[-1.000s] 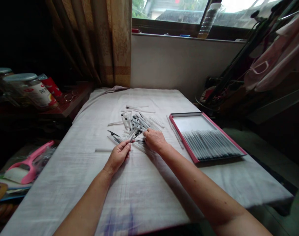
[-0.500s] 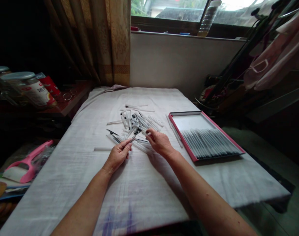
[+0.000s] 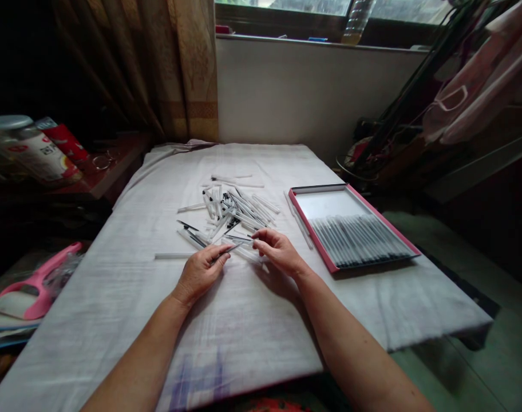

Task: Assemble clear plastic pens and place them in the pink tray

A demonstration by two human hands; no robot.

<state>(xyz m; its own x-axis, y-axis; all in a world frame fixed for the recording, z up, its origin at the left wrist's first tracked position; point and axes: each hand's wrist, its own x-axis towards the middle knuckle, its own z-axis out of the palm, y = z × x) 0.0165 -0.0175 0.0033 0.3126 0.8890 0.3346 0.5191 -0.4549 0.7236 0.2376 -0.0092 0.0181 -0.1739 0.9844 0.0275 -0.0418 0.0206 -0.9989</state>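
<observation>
My left hand [image 3: 203,269] is closed around a thin dark pen refill [image 3: 233,248], its narrow end pointing right. Facing it, my right hand [image 3: 276,250] has thumb and forefinger pinched near that end. Something small and pale shows at those fingertips, too unclear to name. Just beyond both hands lies a loose pile of pen parts [image 3: 248,209]: clear barrels, dark refills and small black pieces. To the right, a pink-edged box [image 3: 319,243] holds a row of clear pens [image 3: 355,240] with dark ends.
A pale cloth covers the table [image 3: 244,326]. One clear tube [image 3: 170,256] lies left of the pile; more tubes [image 3: 301,223] lie along the box. Pink scissors [image 3: 42,286] and a lidded jar [image 3: 38,151] stand off to the left. A curtain [image 3: 192,74] hangs behind.
The view has shifted slightly, with table and box sitting higher and further left. My right hand has turned a little, its fingertips coming lower and closer to the refill in my left hand.
</observation>
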